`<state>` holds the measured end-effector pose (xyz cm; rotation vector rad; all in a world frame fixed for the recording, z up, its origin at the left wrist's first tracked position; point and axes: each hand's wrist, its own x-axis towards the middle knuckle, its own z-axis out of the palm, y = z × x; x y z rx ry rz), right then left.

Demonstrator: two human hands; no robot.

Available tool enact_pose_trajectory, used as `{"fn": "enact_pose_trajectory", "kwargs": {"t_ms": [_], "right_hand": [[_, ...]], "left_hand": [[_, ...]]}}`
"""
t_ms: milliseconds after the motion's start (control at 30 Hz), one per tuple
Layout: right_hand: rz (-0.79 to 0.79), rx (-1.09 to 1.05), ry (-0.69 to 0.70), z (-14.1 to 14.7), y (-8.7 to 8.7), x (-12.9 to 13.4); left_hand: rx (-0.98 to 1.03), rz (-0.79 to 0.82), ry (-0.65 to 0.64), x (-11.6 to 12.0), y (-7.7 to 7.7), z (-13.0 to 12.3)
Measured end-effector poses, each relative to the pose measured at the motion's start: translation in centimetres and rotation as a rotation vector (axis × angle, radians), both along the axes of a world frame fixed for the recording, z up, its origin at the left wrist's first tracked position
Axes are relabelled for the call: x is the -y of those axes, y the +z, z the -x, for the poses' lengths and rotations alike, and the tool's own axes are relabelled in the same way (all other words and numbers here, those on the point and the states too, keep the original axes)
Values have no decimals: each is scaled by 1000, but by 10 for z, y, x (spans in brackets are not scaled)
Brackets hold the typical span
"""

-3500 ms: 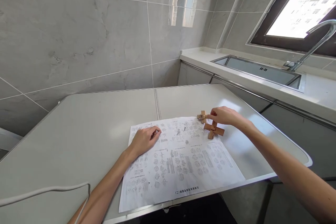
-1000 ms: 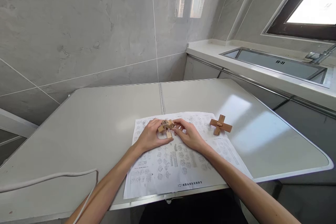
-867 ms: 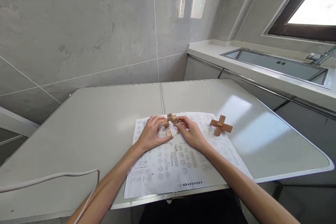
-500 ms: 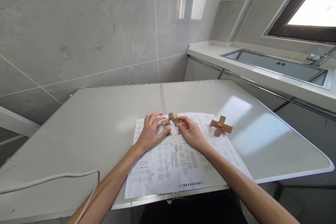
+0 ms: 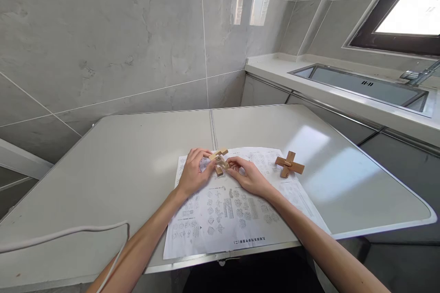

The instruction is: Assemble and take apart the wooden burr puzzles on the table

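Note:
Between my two hands are small notched wooden puzzle pieces [image 5: 220,152], light in colour, partly covered by my fingers. On the left side, my left hand [image 5: 195,171] pinches one of them between thumb and fingers. My right hand [image 5: 248,176] has its thumb and forefinger closed on the other side of the same group. A darker block end [image 5: 219,171] points down toward me below the pieces. Whether the pieces are locked together I cannot tell. Beneath everything lies a printed sheet of line diagrams [image 5: 220,233], upside down to me.
A cross of joined brown wooden pieces [image 5: 289,165] rests at the sheet's right edge. The pale folding table [image 5: 147,132] has a seam down its middle. A white cable [image 5: 68,233] runs over my left forearm. A sink [image 5: 357,84] is set into the counter at the right.
The wooden pieces have been turned between my hands, so a long light piece now lies slanted on top. My left fingers have closed in on them. The brown cross has stayed put.

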<state>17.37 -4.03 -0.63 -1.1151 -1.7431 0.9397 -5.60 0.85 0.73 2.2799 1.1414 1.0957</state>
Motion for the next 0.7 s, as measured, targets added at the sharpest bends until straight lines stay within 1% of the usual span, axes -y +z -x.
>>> {"fn": "enact_pose_trajectory", "kwargs": {"t_ms": [67,200,267,367,533,700], "right_hand": [[-46,79,-49,2,1,2],[-64,133,-173,4,-2,0],[-64,148,-229,2,-5,-2],[-59,190,-294,-1,-9,-4],[-73,285,-335,-2,-13,-5],[-109,354,-326,-2,-14,-4]], "left_hand": [[-10,-30,64,-3,0,2],[-147,-221,169,-8,-1,9],[-243,-302,198,-10,-1,11],[-353,-351,219,-9,0,13],[-409,-339,167,-7,0,12],[-377,-256,43,-5,1,12]]}}
